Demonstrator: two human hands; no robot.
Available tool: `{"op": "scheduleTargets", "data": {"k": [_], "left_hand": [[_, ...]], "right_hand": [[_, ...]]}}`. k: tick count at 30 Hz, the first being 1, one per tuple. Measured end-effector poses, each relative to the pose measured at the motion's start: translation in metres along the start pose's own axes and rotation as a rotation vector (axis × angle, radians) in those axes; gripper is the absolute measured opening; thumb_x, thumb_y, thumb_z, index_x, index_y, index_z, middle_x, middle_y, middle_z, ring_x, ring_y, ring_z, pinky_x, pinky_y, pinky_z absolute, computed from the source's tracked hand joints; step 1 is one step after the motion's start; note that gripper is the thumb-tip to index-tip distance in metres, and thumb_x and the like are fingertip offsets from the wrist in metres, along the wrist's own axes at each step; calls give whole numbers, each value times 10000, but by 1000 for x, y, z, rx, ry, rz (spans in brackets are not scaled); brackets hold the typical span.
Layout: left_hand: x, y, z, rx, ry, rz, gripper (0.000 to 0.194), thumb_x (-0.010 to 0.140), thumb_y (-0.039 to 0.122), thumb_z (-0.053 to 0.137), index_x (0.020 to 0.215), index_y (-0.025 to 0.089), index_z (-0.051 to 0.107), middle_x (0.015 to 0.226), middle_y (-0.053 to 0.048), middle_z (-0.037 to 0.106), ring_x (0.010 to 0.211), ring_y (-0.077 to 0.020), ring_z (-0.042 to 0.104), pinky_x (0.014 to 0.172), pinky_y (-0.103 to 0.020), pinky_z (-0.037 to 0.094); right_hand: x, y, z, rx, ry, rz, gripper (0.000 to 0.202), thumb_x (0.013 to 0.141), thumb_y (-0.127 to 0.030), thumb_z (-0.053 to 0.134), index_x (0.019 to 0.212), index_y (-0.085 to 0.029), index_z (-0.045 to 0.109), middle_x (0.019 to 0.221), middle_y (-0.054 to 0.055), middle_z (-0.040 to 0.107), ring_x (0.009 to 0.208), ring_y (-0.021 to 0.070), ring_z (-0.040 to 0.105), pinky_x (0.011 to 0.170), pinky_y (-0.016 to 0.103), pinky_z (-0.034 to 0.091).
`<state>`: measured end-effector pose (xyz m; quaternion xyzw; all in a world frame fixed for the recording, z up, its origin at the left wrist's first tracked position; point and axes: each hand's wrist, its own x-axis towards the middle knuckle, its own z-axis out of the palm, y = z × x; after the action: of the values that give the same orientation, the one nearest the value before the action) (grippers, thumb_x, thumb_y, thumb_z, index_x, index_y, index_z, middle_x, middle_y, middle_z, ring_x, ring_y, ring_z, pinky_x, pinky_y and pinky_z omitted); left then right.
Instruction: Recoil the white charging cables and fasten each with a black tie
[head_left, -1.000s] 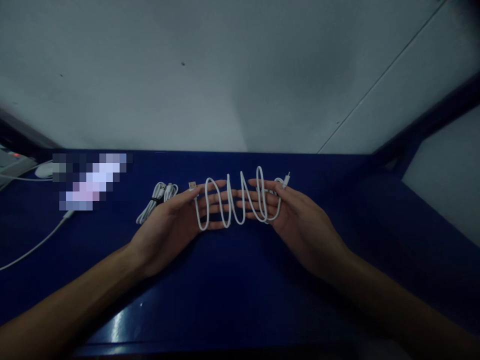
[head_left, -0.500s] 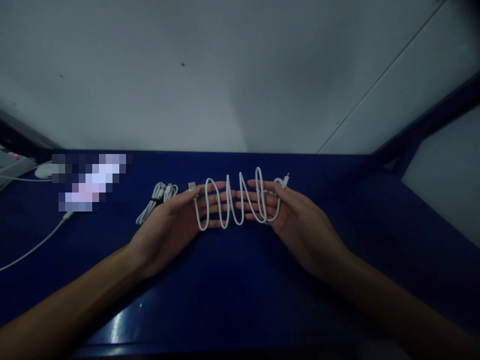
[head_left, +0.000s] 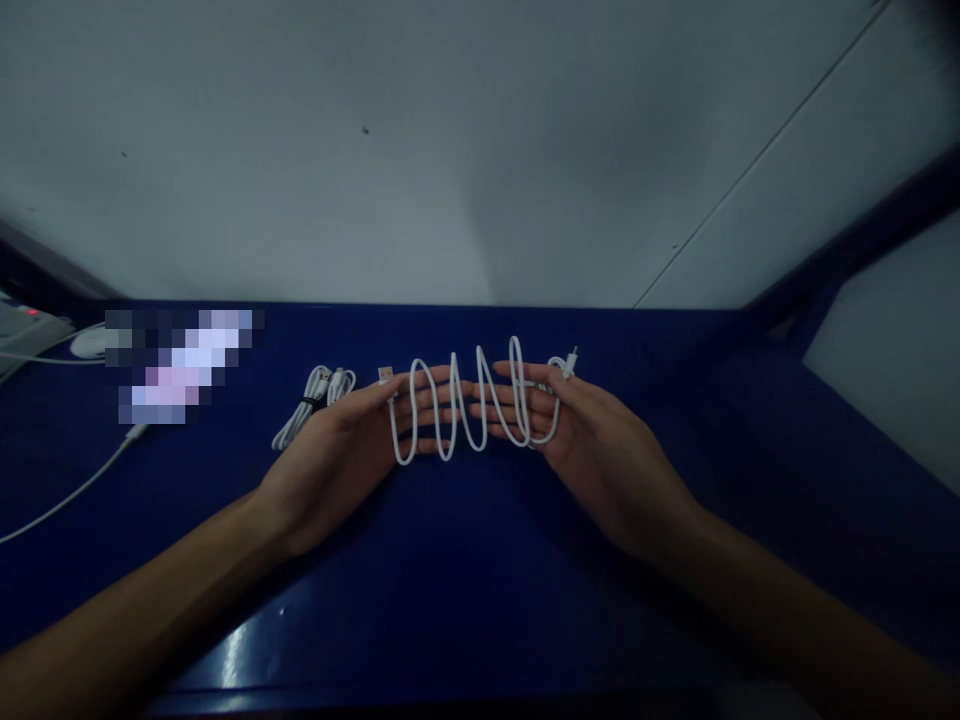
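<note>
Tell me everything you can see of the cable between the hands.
The cable is white, smooth and plastic-looking, drawn out like a loose spring in several loops. At the left hand its flat, metal-ended USB plug points forward; at the right hand a narrower metal-tipped plug tilts right, its type too small to tell. Each thumb holds it near a plug, the fingers behind the loops. It is over the blue table; whether it touches that is unclear.
</note>
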<state>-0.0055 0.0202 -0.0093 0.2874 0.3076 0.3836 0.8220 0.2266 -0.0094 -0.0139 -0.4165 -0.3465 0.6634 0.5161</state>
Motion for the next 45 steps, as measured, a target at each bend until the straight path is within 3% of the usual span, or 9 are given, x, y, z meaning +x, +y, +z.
{"op": "scheduleTargets", "data": {"k": [8,17,35,45], "left_hand": [[-1,-1,-1,35,65,4,429,1130,352,560,1506,183,676,1523,-169,701,1434,-370,631,1175,-523,488],[-2,-1,-2,30,24,2,420,1140,343,537,1502,186,681,1527,-169,699,1434,-370,636,1158,-517,513],[-2,0,-2,46,67,-1,435,1130,361,559,1514,191,672,1578,-161,663,1481,-381,588,1163,-530,504],[-1,-1,-3,1,11,11,440,1146,305,515,1553,199,645,1544,-162,690,1420,-363,648,1132,-500,520]], "right_hand": [[0,0,2,15,1,3,337,1162,-419,526,1238,-203,774,1322,137,802,1281,300,753,1220,521,529],[-1,-3,4,15,16,20,337,1162,-412,527,1253,-196,769,1344,149,794,1292,304,750,1205,519,541],[-1,-3,4,12,23,14,347,1168,-403,507,1246,-195,773,1338,142,796,1287,316,749,1234,546,507],[0,1,-1,11,-12,-12,337,1155,-430,532,1230,-207,774,1316,130,800,1276,304,750,1228,534,511]]}}
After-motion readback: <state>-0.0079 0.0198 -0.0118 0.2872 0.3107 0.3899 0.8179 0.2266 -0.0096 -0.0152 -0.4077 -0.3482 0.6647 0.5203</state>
